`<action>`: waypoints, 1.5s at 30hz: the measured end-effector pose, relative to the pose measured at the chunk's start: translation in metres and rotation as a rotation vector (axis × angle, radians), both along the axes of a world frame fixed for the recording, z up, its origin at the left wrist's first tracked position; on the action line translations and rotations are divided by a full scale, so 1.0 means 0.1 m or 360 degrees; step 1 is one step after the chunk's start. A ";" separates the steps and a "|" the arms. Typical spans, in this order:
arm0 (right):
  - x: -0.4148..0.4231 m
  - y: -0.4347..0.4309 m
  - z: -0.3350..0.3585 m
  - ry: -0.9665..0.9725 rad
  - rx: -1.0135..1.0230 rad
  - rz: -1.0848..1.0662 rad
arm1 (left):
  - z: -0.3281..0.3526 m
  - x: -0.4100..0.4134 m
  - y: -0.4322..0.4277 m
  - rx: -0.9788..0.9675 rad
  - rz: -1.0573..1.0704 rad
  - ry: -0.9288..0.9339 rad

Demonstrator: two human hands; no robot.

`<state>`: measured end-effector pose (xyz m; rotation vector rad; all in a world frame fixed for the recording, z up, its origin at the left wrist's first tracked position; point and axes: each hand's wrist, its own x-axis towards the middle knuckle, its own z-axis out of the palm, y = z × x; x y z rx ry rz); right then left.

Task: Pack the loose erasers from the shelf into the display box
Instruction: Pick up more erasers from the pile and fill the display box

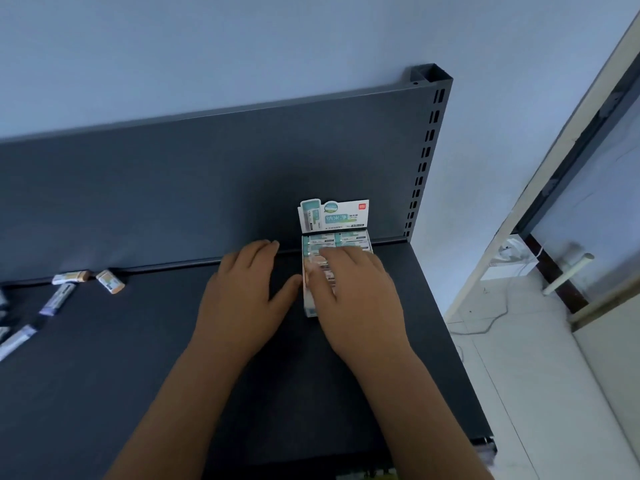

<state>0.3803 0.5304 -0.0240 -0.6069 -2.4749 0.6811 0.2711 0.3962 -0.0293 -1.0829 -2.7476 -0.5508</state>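
The display box (334,216) stands on the dark shelf (138,358) near its back right, its printed lid flap raised. Teal-and-white erasers (349,239) fill its far rows. My right hand (353,292) lies over the box's near part, fingers spread flat on the erasers there. My left hand (242,292) rests flat on the shelf just left of the box, its thumb touching the box's left side. Several loose erasers (110,280) lie at the shelf's far left; one long one (57,299) points toward the back.
The shelf's dark back panel (207,188) rises behind the box, with a slotted upright post (427,140) at the right. Past the shelf's right edge are a pale tiled floor (519,358) and a glass door (588,188).
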 end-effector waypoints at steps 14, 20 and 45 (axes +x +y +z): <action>-1.14 -1.91 -0.19 -0.0148 0.0015 0.0179 | -0.19 -1.09 -1.92 0.0037 0.0064 0.0022; -1.77 -3.09 -0.21 -0.0253 -0.0031 0.0204 | -0.18 -1.77 -3.16 0.0038 0.0037 -0.0077; -2.46 -3.55 -0.39 -0.0541 0.0018 -0.0158 | -0.17 -2.58 -3.34 -0.0219 -0.0488 -0.0574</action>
